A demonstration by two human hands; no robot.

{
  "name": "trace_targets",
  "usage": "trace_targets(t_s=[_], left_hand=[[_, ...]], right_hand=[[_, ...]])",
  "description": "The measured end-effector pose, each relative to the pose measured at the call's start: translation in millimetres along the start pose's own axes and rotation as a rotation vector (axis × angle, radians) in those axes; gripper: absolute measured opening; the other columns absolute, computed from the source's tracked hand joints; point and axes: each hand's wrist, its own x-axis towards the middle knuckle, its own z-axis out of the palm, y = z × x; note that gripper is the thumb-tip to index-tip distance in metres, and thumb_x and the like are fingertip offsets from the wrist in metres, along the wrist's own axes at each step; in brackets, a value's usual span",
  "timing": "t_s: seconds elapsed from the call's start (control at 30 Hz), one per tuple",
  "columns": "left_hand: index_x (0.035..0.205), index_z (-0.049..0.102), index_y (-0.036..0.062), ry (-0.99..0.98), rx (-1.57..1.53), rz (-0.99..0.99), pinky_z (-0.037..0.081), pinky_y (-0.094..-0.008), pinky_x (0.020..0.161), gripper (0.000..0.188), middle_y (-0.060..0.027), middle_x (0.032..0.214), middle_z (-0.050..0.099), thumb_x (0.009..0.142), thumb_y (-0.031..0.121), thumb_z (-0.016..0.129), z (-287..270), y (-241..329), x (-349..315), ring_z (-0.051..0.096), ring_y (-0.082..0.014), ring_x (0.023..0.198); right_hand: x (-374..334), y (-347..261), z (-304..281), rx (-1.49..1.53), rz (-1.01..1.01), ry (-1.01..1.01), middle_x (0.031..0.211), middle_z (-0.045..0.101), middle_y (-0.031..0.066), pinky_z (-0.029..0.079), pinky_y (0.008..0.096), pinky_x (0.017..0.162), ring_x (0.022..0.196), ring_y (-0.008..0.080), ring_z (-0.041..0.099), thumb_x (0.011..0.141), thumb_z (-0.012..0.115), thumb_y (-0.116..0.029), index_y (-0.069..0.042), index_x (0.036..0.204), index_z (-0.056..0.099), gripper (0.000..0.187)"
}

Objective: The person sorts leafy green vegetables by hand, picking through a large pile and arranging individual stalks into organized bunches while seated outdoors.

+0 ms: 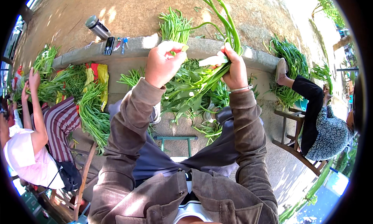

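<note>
A dark mobile phone (108, 46) lay on the concrete ledge (136, 47) in the upper left of the frame, narrow and rectangular, its screen unlit; whether anything showed on it could not be told. Just below the ledge, left of centre, a crumpled yellow and red plastic bag (98, 74) sat among the greens, its printing too creased to make out. No signs or labels were visible elsewhere.

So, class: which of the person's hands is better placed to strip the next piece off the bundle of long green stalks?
Probably the left hand: its fingers pinch only a small pale scrap, right beside the bundle of long green stalks. The right hand is clenched around that bundle, supporting it.
</note>
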Motion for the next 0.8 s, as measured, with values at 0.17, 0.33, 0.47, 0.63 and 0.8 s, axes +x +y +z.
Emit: trace_targets(t_s=[0.17, 0.33, 0.47, 0.63, 0.8], left_hand=[[0.102, 0.061, 0.0027, -0.233, -0.082, -0.167, 0.039, -0.0164, 0.044, 0.021, 0.0014, 0.077, 0.059, 0.083, 0.013, 0.060, 11.1, 14.2, -7.1, 0.048, -0.0007, 0.054], [0.085, 0.066, 0.0010, -0.395, -0.122, -0.215, 0.035, -0.0181, 0.044, 0.019, 0.0017, 0.066, 0.060, 0.081, 0.020, 0.065, 11.6, 20.8, -9.9, 0.045, -0.0015, 0.050], [0.074, 0.066, 0.0014, -0.360, 0.047, -0.066, 0.039, -0.0236, 0.047, 0.023, -0.0050, 0.059, 0.060, 0.076, 0.024, 0.069, 10.5, 16.3, -12.9, 0.049, -0.0060, 0.050], [0.076, 0.062, 0.0007, -0.416, 0.156, 0.062, 0.040, -0.0220, 0.051, 0.013, 0.0001, 0.062, 0.058, 0.078, 0.013, 0.064, 11.0, 6.7, -11.9, 0.049, -0.0037, 0.057], [0.075, 0.061, 0.0011, -0.309, 0.098, -0.040, 0.039, -0.0205, 0.050, 0.012, 0.0020, 0.062, 0.057, 0.080, 0.012, 0.062, 10.1, 6.9, -12.5, 0.048, -0.0024, 0.055]], right_hand=[[-4.6, 3.2, 3.2, -0.161, -0.037, -0.032, 0.065, 0.054, 0.0042, 0.046, 0.0270, 0.047, 0.051, 0.0136, 0.054, 0.087, 0.056, -0.028, -0.004, 0.081, 0.054, 0.025], [-6.7, 7.1, 9.4, -0.308, -0.088, -0.058, 0.064, 0.053, 0.0024, 0.041, 0.0235, 0.049, 0.051, 0.0111, 0.052, 0.087, 0.056, -0.028, -0.005, 0.078, 0.054, 0.025], [-7.8, 13.8, 12.9, -0.453, -0.159, -0.015, 0.067, 0.054, 0.0006, 0.039, 0.0210, 0.052, 0.057, 0.0071, 0.049, 0.088, 0.055, -0.024, -0.005, 0.078, 0.055, 0.022], [-13.1, 12.7, 12.2, -0.540, -0.173, -0.047, 0.067, 0.053, 0.0001, 0.038, 0.0206, 0.050, 0.056, 0.0072, 0.050, 0.090, 0.053, -0.025, -0.006, 0.075, 0.054, 0.024], [-10.6, 20.2, 12.8, -0.557, -0.168, -0.040, 0.060, 0.056, 0.0021, 0.039, 0.0209, 0.048, 0.051, 0.0086, 0.052, 0.091, 0.050, -0.028, -0.005, 0.076, 0.055, 0.028]])
